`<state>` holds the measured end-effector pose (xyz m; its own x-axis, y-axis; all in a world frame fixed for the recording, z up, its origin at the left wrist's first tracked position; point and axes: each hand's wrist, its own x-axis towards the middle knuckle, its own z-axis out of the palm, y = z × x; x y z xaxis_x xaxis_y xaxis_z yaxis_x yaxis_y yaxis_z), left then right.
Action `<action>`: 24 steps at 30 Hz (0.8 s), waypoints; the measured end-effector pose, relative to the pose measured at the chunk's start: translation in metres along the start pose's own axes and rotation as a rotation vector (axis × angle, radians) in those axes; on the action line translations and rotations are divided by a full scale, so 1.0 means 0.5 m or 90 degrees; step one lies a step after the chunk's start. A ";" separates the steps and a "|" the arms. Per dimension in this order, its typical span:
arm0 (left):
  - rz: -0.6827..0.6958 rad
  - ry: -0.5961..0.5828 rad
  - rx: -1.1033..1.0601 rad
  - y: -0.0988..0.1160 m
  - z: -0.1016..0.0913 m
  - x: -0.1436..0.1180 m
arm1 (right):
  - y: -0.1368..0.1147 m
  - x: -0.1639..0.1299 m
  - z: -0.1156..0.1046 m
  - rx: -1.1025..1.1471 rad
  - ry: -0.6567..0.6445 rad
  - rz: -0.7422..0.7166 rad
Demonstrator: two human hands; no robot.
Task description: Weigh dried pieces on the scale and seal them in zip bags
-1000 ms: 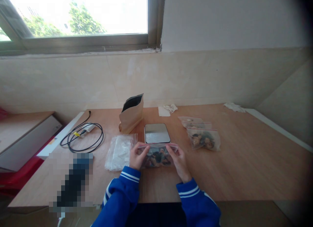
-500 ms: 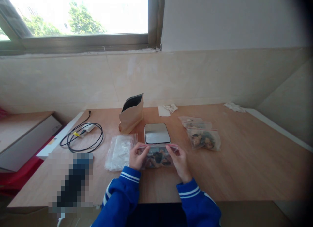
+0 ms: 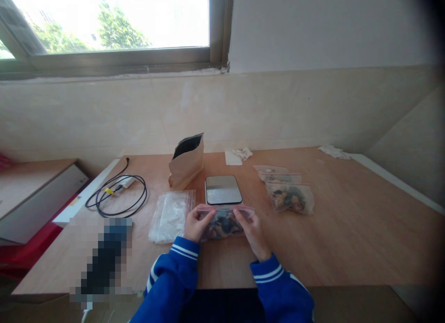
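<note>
Both hands pinch the red-striped top edge of a clear zip-lock bag (image 3: 224, 224) that holds dark and tan dried pieces. My left hand (image 3: 198, 223) grips it near the left corner, thumb in front. On the right side, my right hand (image 3: 252, 228) is closed on the same edge, its thumb close to the middle. Just behind the bag lies a flat square scale (image 3: 223, 190) with a shiny top. A stack of clear plastic bags (image 3: 169, 216) is beside my left hand. To the right rest several filled zip-lock bags (image 3: 290, 198).
An open brown paper pouch (image 3: 187, 161) stands at the back of the wooden table (image 3: 333, 239). Crumpled tissue (image 3: 242, 154) lies behind the scale. A coiled black cable (image 3: 116, 195) is at the left, above a blurred dark object (image 3: 104, 260).
My right thumb has slid a little left along the bag's top edge. The left hand has shifted slightly to the right. Other things stay where they were.
</note>
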<state>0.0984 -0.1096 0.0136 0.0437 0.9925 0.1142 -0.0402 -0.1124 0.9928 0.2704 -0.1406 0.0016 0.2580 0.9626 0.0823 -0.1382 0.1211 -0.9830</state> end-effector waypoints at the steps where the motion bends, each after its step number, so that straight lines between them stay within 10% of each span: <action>1: 0.000 0.003 -0.001 -0.002 0.000 0.000 | 0.001 0.000 0.001 -0.006 -0.001 -0.007; 24: -0.002 -0.035 -0.004 0.002 -0.005 0.000 | -0.010 -0.002 -0.001 -0.021 -0.020 -0.045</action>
<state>0.0956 -0.1096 0.0143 0.0988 0.9887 0.1125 -0.0465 -0.1083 0.9930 0.2714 -0.1425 0.0062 0.2364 0.9590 0.1564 -0.0882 0.1815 -0.9794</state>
